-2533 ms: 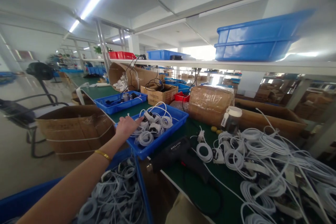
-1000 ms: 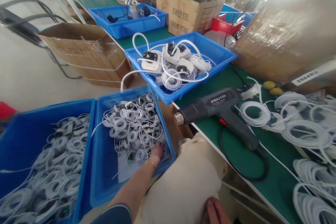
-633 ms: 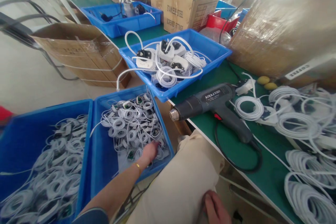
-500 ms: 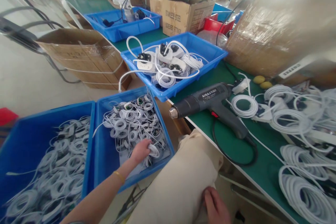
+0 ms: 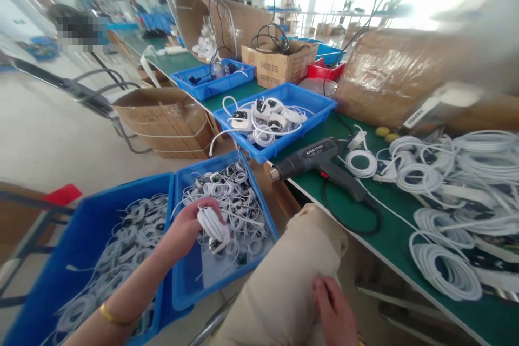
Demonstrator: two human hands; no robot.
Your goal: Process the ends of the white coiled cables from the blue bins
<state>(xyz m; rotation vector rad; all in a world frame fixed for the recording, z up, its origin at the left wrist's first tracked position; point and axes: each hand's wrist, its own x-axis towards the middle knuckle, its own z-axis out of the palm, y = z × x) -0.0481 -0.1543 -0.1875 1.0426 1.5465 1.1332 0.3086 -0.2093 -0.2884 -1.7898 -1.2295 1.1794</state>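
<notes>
My left hand (image 5: pixel 190 224) is closed on a coil of white cable (image 5: pixel 211 224), lifted over the middle blue bin (image 5: pixel 180 292). From the coil's lower end hangs a small dark-and-white part, too small to make out. Under it, the bin holds many similar small cable coils (image 5: pixel 243 200) with little boards and plugs in a tangle. My right hand (image 5: pixel 334 308) rests on my beige trouser leg (image 5: pixel 284 275), its fingers loosely bent and nothing visible in them.
Another blue bin of coils (image 5: pixel 97 227) stands left. On the green bench (image 5: pixel 389 227) lie a heat gun (image 5: pixel 312 159), coiled white cables (image 5: pixel 446 267) and a blue tray (image 5: pixel 320 113) of white plug units. A cardboard box (image 5: pixel 166 124) stands on the floor.
My left hand has risen out of the pile and moved left with the cable coil in it. My right hand stays on my leg. The view has tilted up.
</notes>
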